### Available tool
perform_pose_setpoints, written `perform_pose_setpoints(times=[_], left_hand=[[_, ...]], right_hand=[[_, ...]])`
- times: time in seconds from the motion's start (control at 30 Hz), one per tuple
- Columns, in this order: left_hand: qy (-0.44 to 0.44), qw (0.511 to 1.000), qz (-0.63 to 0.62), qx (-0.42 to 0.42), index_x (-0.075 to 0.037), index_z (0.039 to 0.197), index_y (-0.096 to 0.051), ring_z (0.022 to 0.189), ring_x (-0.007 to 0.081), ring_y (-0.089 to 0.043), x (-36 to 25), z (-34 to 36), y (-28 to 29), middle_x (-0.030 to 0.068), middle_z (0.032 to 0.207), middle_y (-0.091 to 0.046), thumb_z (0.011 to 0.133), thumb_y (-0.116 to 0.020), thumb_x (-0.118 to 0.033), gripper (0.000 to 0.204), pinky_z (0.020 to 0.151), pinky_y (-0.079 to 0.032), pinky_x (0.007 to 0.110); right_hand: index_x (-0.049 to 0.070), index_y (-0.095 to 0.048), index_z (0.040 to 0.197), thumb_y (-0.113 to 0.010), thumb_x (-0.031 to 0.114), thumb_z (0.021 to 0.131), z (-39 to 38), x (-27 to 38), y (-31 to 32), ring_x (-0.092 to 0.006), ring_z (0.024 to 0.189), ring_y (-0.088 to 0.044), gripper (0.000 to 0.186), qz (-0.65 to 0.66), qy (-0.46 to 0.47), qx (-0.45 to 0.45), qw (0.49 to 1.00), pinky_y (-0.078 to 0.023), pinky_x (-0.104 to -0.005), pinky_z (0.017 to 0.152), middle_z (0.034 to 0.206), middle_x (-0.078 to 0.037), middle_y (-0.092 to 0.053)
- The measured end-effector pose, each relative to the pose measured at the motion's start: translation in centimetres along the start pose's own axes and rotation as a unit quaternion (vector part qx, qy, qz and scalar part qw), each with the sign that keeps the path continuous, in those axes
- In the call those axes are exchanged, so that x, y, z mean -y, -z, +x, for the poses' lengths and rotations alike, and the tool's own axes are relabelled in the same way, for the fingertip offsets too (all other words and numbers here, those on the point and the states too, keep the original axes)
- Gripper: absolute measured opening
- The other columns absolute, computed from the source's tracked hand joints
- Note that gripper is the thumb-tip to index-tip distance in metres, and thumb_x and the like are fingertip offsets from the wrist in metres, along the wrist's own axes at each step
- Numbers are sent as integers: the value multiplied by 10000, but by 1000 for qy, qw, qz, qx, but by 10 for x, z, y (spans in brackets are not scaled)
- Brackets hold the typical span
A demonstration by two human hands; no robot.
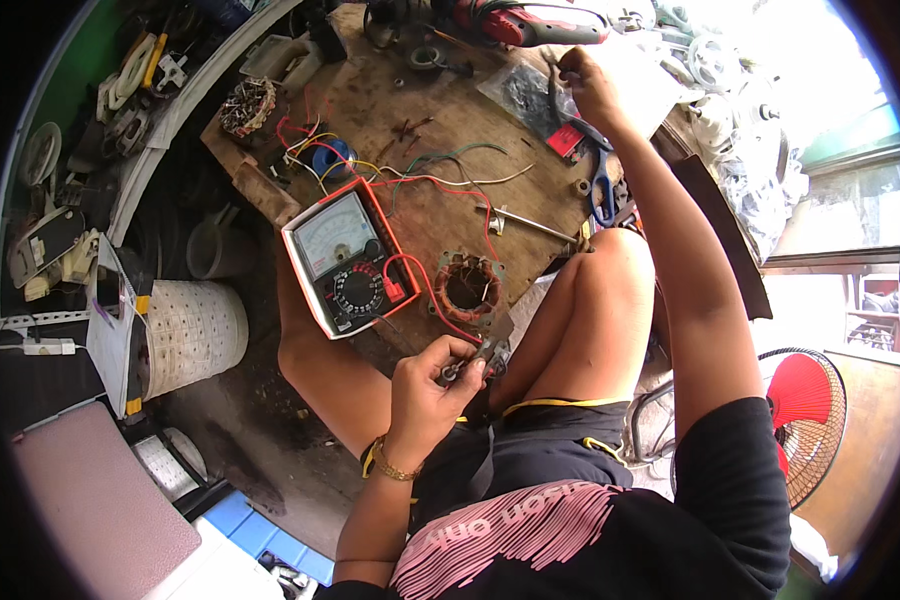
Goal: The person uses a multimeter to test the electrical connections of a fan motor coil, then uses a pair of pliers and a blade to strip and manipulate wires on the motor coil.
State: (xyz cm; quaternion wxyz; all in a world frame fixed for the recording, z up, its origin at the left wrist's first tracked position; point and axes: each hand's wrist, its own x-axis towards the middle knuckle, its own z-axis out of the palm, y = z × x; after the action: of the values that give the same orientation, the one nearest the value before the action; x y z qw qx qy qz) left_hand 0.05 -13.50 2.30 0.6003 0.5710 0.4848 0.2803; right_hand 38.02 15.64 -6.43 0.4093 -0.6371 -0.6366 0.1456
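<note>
Gripping a small dark metal part [494, 357], the fingers of the left hand [428, 392] are closed around it, just short of a copper-wound ring [442, 296] on the table [370, 95]. The part's long axis, roughly judged, slants forward and rightward. The right hand [592, 92] is well apart, near a clear plastic bag [515, 95]; whether its fingers grip anything, I cannot tell.

On the tabletop [442, 108], a power tool [525, 25] lies at the far edge, with a plastic bag [516, 96] before it. A motor coil [248, 107] sits by the left corner, a wire spool [333, 157] to its right, and a meter [338, 232] before the spool at the near edge. Right of the meter, also at the near edge, is a ring coil [444, 293], with a rod [536, 223] beyond it toward the right edge.
</note>
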Motion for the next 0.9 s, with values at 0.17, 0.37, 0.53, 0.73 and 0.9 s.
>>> perform_pose_setpoints(times=[0.17,0.37,0.53,0.73,0.9], left_hand=[[-3,1000,-10,-2,21,986,-650,727,92,-700,1,2,-1,40,799,-694,989,-675,-120,143,509,-592,262],[-16,999,-20,-22,17,966,-649,704,80,-693,4,2,-1,23,785,-696,999,-685,-125,150,572,-565,231],[-15,1000,-4,-27,21,950,-649,698,79,-690,-2,7,-4,24,779,-701,1001,-689,-129,163,625,-529,223],[-14,999,29,-30,21,934,-658,695,81,-686,-3,10,-5,24,766,-702,994,-702,-156,192,625,-521,234],[-16,999,38,-30,24,932,-661,690,79,-681,-2,8,-7,26,762,-704,988,-699,-142,179,619,-516,238]], right_hand=[[67,-565,1174,-546,9,1008,2,37,19,-176,933,-633,177,39,76,-176,981,-515,-331,847,1027,-63,-672],[105,-542,1300,-503,337,1016,-76,121,75,-92,747,-482,369,473,-87,-21,876,-388,-239,635,943,-19,-587],[73,-484,1471,-647,447,901,-225,158,72,-160,940,-558,701,532,-278,300,741,-460,-298,746,1080,-64,-604],[-21,-550,1363,-585,223,1049,-282,186,73,-177,1284,-502,399,452,-278,430,730,-370,-334,1125,1265,-90,-607],[30,-470,1352,-697,377,983,-296,194,71,-147,944,-579,555,394,-302,374,783,-471,-264,783,1104,-90,-606]])
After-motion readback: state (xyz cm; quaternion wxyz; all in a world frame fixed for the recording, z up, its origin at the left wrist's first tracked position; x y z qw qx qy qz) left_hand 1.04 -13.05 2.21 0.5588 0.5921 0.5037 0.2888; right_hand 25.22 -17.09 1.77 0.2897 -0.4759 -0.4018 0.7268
